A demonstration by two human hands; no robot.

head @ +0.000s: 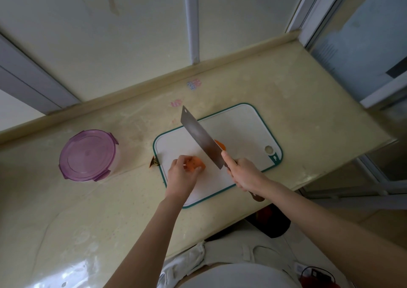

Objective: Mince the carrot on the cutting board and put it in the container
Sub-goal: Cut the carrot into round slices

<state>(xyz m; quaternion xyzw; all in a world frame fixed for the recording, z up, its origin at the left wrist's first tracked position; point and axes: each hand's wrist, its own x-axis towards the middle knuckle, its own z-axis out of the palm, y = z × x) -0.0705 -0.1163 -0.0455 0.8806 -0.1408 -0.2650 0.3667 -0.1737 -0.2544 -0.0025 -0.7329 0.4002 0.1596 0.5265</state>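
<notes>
A white cutting board (240, 125) with a green rim lies on the beige counter. My left hand (181, 175) holds an orange carrot piece (193, 164) on the board's near left part. My right hand (244, 171) grips the brown handle of a cleaver (201, 137), its broad blade raised over the board and pointing away to the left. A second carrot piece (221, 145) peeks out from behind the blade. The round container (88, 155) with a purple lid stands closed on the counter to the left of the board.
A small dark scrap (154, 162) lies at the board's left edge. The counter (308, 111) ends at a wall behind and drops off at the right and near edges. Faint pink and blue stains (193, 83) mark the counter behind the board.
</notes>
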